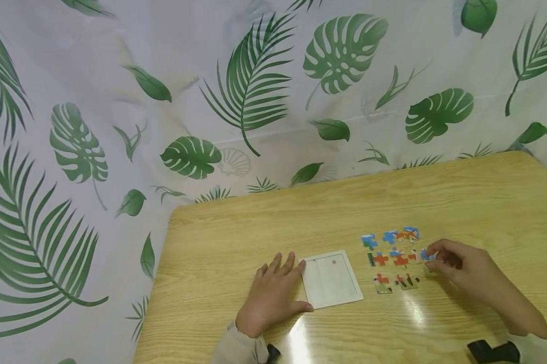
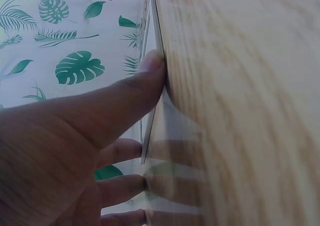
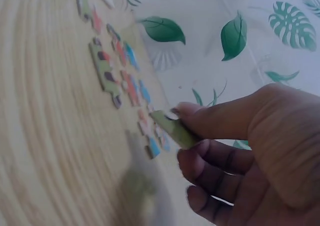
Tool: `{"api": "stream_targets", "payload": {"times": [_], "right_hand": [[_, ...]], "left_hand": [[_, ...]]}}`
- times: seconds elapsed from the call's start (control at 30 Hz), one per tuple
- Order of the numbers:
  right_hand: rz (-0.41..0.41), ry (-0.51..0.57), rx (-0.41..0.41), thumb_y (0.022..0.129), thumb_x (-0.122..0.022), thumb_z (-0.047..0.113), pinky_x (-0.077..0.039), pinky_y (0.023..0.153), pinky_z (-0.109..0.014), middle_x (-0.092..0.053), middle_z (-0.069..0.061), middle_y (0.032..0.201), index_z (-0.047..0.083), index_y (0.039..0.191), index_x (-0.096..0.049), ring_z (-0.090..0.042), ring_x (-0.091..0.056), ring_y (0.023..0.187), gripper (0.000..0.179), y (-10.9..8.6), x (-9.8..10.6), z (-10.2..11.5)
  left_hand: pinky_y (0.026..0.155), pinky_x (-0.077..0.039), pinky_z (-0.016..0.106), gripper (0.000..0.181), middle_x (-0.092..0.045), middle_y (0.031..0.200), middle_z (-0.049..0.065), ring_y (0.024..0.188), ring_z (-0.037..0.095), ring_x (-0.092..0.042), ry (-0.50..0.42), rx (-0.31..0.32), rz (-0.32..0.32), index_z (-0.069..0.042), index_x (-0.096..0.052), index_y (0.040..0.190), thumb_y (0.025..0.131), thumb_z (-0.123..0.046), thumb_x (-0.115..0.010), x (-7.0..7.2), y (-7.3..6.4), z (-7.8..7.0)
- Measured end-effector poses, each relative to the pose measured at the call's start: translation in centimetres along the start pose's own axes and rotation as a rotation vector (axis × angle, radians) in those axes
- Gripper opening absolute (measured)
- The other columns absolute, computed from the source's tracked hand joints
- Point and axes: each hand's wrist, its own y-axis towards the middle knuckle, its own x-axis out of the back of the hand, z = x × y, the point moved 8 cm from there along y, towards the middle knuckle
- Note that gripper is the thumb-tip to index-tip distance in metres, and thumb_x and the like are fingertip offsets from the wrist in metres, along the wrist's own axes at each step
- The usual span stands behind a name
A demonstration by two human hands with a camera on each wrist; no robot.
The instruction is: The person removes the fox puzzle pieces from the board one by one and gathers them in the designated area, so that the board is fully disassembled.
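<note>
A square, pale puzzle tray [image 1: 331,280] with a thin raised rim lies on the wooden table. My left hand [image 1: 273,293] rests at its left side, fingers spread, with the thumb [image 2: 151,63] touching the tray's near edge. To the right of the tray, several colourful jigsaw pieces [image 1: 400,260] lie in loose rows. Over the right end of these rows, my right hand [image 1: 469,270] pinches one green-edged jigsaw piece [image 3: 173,128] between thumb and fingers, raised off the table. Its printed face is mostly hidden in the right wrist view.
The wooden table [image 1: 237,227] reaches back to a white wall covering [image 1: 273,172] printed with green leaves. A bright glare spot lies on the table near the left forearm. Dark wrist straps [image 1: 492,351] show at both sleeves.
</note>
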Motion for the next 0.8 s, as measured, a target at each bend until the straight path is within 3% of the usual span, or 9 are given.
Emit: {"api": "stream_targets", "payload": {"times": [0.17,0.43,0.57,0.8], "right_hand": [[0.073,0.020,-0.021,0.081,-0.080,-0.010,-0.048,0.055,-0.018,-0.066,0.012,0.078,0.009,0.096,-0.073,-0.001,-0.058,0.066,0.026,-0.5,-1.1,-0.9],[0.108,-0.104,-0.145,0.083,-0.085,0.005,-0.047,0.056,-0.024,-0.061,0.011,0.078,0.011,0.091,-0.069,0.003,-0.051,0.067,0.019,-0.8,-2.3,-1.7],[0.087,-0.091,-0.105,0.081,-0.085,0.000,-0.048,0.057,-0.022,-0.059,0.009,0.082,0.010,0.091,-0.070,0.002,-0.049,0.070,0.021,-0.9,-2.7,-1.3],[0.033,-0.109,0.058,0.071,-0.087,-0.009,-0.050,0.059,-0.017,-0.060,0.009,0.084,0.008,0.092,-0.070,0.004,-0.053,0.072,0.032,-0.9,-3.1,-0.6]], "left_hand": [[0.113,-0.037,0.063,0.094,-0.031,0.166,0.012,0.151,0.040,-0.031,-0.015,0.009,0.017,-0.020,-0.040,0.161,0.085,-0.067,-0.071,-0.1,-0.1,0.0],[0.113,-0.036,0.064,0.095,-0.031,0.166,0.012,0.151,0.040,-0.031,-0.013,0.022,0.026,-0.020,-0.041,0.160,0.084,-0.067,-0.071,-0.1,-0.4,0.2],[0.114,-0.035,0.063,0.095,-0.029,0.166,0.011,0.152,0.040,-0.030,-0.024,0.027,0.038,-0.020,-0.039,0.161,0.085,-0.067,-0.071,-0.3,-0.5,0.4],[0.114,-0.034,0.063,0.095,-0.030,0.166,0.011,0.152,0.039,-0.030,-0.041,0.027,0.038,-0.021,-0.039,0.161,0.085,-0.067,-0.072,-0.4,-0.6,0.5]]}}
